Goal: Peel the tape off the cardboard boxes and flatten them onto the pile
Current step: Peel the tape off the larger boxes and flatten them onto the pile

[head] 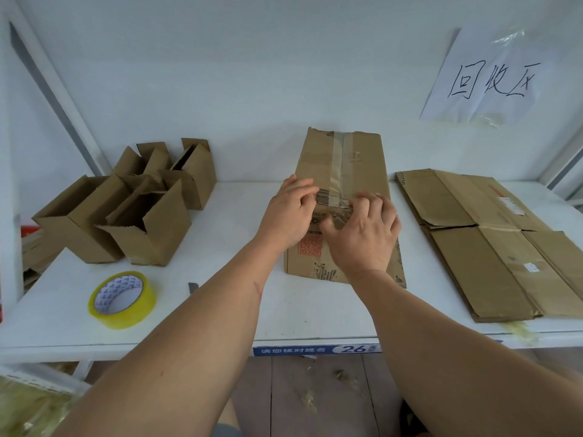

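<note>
A brown cardboard box (362, 165) stands in the middle of the white shelf, with a strip of clear tape (342, 162) running down its top. My right hand (362, 234) pinches a crumpled, lifted end of that tape at the box's near part. On the box's left side my left hand (291, 209) rests with curled fingers, steadying it. A pile of flattened cardboard (492, 244) lies to the right on the shelf.
Several open small boxes (126, 209) stand at the left. A roll of yellowish tape (123, 299) lies at the front left, a small dark blade (193, 287) beside it. A handwritten paper sign (485, 80) hangs on the back wall. The shelf edge (315, 350) runs near my arms.
</note>
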A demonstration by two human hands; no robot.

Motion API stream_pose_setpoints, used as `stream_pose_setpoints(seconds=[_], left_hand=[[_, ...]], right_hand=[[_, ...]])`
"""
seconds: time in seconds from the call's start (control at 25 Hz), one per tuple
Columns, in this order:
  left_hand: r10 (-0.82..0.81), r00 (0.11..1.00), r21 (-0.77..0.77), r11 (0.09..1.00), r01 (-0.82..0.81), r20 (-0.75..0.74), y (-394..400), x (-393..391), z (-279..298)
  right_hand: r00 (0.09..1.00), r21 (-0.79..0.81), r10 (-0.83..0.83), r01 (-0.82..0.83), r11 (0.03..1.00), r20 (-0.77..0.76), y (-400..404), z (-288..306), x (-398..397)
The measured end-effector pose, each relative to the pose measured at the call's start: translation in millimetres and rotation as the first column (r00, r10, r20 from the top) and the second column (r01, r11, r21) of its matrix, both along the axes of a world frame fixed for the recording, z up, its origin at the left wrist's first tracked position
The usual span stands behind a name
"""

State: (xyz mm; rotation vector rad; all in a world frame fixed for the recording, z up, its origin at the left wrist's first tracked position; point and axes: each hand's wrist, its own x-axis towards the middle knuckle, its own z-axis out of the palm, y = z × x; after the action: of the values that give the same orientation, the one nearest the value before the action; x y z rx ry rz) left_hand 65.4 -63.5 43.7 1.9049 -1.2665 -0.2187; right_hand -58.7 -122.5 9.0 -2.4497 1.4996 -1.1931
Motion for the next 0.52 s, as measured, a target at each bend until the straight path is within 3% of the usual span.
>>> stream_pose_setpoints(seconds=[0.52], left_hand=[[-0.009, 1.000, 0.001, 1.000, 0.009, -0.010, 2.7, -1.8, 2.3]], right_hand=[[0.998, 0.027, 0.053, -0.053, 0.998, -0.027, 0.3, 1.1, -7.2]])
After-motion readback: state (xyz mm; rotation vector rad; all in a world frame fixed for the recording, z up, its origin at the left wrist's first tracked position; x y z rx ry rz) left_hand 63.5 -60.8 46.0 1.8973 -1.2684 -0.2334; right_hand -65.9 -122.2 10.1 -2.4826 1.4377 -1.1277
